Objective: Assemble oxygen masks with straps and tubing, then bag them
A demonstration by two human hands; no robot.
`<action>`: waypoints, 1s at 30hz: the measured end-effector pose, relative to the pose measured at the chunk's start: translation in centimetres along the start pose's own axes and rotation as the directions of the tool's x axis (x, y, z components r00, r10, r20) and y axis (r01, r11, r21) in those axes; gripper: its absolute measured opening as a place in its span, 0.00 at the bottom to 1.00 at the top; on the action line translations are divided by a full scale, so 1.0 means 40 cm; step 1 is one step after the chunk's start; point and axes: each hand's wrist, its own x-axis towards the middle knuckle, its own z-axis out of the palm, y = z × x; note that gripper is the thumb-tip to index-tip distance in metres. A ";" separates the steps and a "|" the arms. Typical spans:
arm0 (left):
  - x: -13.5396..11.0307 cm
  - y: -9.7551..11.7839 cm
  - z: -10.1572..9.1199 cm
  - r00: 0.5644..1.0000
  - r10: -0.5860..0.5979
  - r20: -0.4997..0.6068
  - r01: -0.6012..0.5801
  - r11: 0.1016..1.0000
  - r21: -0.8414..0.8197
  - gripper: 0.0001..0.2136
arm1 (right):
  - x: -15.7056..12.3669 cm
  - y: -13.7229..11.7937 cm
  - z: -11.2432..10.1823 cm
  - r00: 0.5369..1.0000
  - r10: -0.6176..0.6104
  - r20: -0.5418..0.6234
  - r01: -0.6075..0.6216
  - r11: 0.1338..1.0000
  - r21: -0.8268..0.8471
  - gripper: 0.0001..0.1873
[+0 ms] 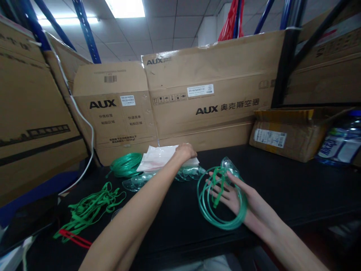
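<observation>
We see the tubing coil [225, 226] at the near right of the middle of the black table [175, 226], wound in loops around our right hand [236, 195], with a clear mask [229, 165] at its far side and a green strap [216, 201] hanging within the loops. Our right fingers are spread, carrying the loops rather than clenched on them. Farther left, our left hand [184, 151] bends over the right end of the white sheets [158, 157], its fingers curled; we cannot tell whether they pinch one.

We judge that this one set is gathered, while other pieces lie apart: clear masks [188, 174] in a row under and beside the sheets, another green coil [126, 165] to their left, and loose green straps [91, 209] nearer left, beside a red band [75, 238]. How many sets are finished or left, we cannot say.

Our left forearm hides part of the mask row, and the left fingertips are out of sight. Blur keeps us from telling how strap, mask and tubing join. The bottle [342, 145] at the far right is cut off by the edge.
</observation>
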 end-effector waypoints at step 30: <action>-0.407 -0.070 0.047 0.868 0.246 -0.432 -0.292 0.956 -0.042 0.16 | -0.149 -0.012 0.028 0.998 -0.046 0.053 0.053 0.986 -0.156 0.20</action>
